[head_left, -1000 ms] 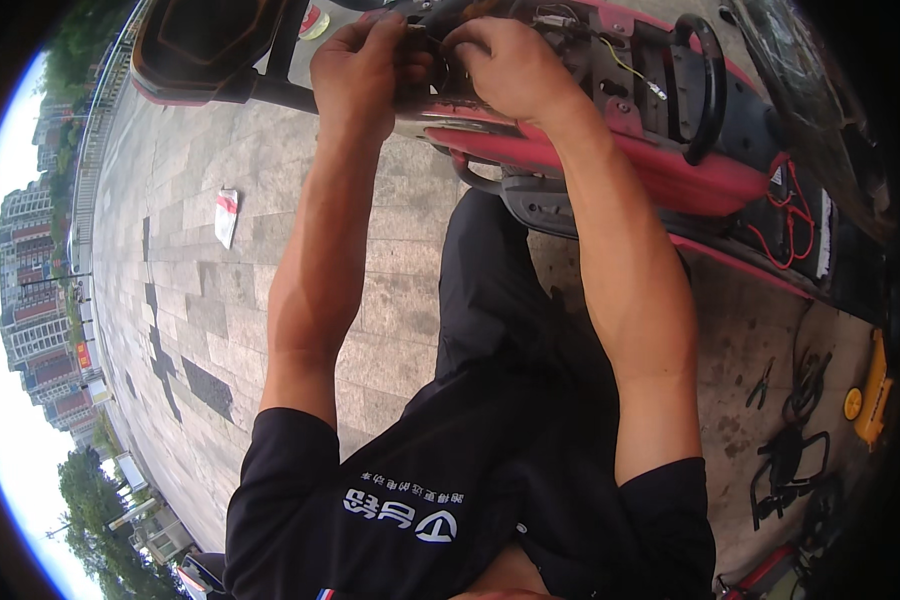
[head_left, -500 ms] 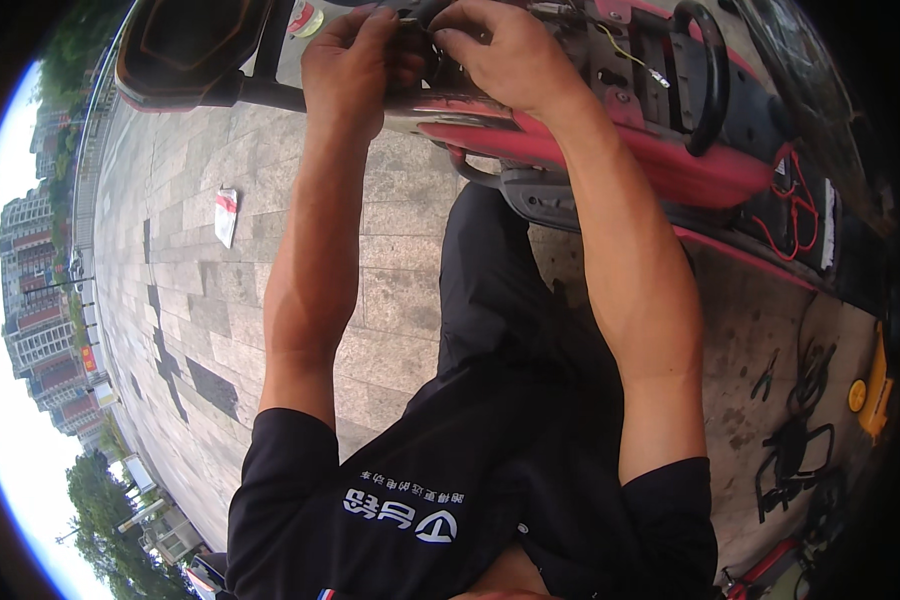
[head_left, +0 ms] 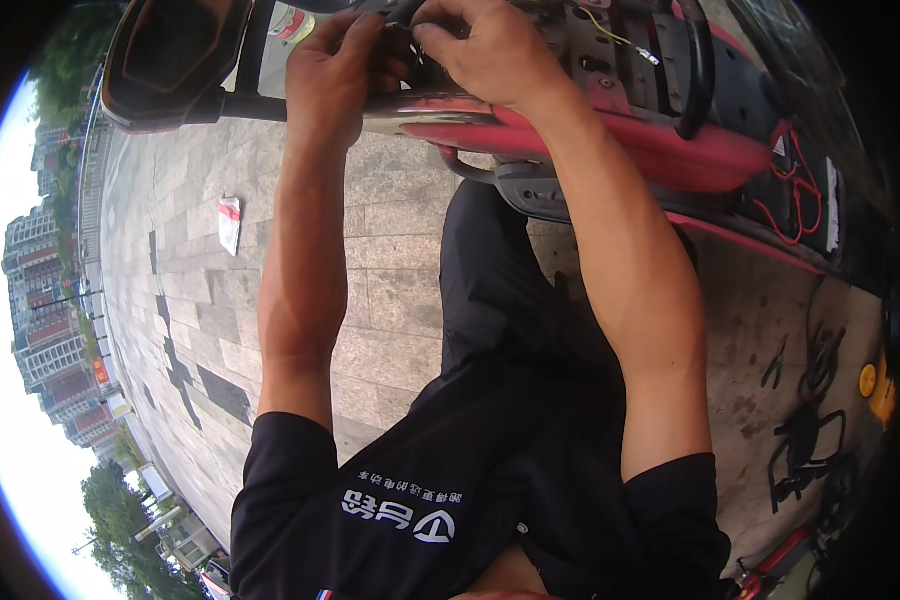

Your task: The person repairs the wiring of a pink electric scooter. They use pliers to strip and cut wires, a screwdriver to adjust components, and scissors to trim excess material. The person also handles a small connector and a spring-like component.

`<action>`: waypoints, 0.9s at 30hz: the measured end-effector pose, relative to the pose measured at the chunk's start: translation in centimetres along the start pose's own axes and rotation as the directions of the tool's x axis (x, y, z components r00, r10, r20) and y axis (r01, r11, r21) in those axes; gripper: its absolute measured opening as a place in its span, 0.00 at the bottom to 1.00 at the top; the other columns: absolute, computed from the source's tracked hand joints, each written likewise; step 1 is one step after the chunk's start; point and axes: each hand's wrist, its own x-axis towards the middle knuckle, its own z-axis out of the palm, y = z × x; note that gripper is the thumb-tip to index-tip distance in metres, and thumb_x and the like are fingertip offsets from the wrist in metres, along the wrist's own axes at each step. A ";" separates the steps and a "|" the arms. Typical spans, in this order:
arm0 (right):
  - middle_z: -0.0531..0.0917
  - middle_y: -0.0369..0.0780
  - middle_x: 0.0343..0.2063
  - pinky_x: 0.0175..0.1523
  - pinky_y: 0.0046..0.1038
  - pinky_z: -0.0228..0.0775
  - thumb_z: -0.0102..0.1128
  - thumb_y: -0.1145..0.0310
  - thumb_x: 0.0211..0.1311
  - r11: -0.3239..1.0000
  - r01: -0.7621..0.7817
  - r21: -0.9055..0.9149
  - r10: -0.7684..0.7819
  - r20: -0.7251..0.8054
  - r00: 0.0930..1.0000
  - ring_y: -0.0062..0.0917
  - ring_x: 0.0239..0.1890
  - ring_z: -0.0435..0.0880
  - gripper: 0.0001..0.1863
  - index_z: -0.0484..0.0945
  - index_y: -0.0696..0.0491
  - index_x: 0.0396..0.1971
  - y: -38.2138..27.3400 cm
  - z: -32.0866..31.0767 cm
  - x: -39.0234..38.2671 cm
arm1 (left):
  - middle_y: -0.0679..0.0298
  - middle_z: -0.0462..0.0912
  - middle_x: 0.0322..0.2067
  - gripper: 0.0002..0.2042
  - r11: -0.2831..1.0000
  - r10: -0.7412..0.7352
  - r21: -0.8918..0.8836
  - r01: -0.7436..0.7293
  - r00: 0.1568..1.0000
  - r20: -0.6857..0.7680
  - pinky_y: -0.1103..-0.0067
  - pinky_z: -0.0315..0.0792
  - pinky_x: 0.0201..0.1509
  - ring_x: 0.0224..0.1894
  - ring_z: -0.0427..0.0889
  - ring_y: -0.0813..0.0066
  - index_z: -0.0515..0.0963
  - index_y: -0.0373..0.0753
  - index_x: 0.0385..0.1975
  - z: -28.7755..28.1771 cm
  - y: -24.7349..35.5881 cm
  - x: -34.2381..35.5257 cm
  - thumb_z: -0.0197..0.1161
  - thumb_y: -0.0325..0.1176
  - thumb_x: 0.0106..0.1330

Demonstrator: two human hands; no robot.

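Observation:
My left hand (head_left: 332, 70) and my right hand (head_left: 485, 55) are close together at the top of the picture, in the open body of a red and black scooter (head_left: 650, 160). Both have curled fingers around a small dark part between them, which is too hidden to name. A yellow wire (head_left: 607, 31) with a white connector (head_left: 649, 56) hangs over the metal frame right of my right hand. A black padded piece (head_left: 175, 52) on tubes extends to the left.
A jar (head_left: 290, 25) shows beyond my left hand. A white and red packet (head_left: 230, 225) lies on the paving (head_left: 390, 270). At right are red wires (head_left: 798, 200), pliers (head_left: 772, 370), black frame parts (head_left: 792, 455) and a yellow wheeled object (head_left: 875, 390). Buildings stand far left.
Both hands, the scooter and the padded piece appear shifted a little up and left in the view. My fingers remain curled at the same place on the scooter.

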 end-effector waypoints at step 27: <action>0.83 0.40 0.27 0.39 0.26 0.74 0.60 0.66 0.59 0.988 -0.096 -0.121 0.097 -0.003 0.995 0.21 0.30 0.82 0.10 0.81 0.55 0.37 1.2 0.1 -0.3 | 0.55 0.85 0.30 0.15 0.353 0.385 0.909 -0.221 0.920 0.074 0.68 0.75 0.43 0.37 0.84 0.55 0.82 0.36 0.35 -1.0 2.1 1.6 0.64 0.43 0.58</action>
